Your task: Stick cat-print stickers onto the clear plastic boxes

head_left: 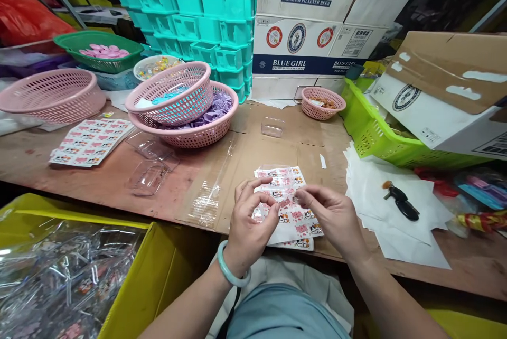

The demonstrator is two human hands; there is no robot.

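My left hand (253,217), with a pale green bangle on its wrist, is closed in a pinch above a stack of sticker sheets (299,217). Whatever sits between its thumb and forefinger is too small or too clear to make out. Close by on the right, my right hand (330,217) also pinches, thumb against forefinger, around something tiny that I cannot identify. The sheets show pink patches and cartoon cats and lie at the table's front edge. A clear plastic edge shows faintly over their upper part, just beyond my fingers.
Clear plastic cases (148,178) lie left; another clear case (272,128) is farther back. Stacked pink baskets (190,138) hold purple and blue pieces. White papers (390,212) with a black key fob (402,204) lie right. A yellow bin (130,275) of clear packages stands front left.
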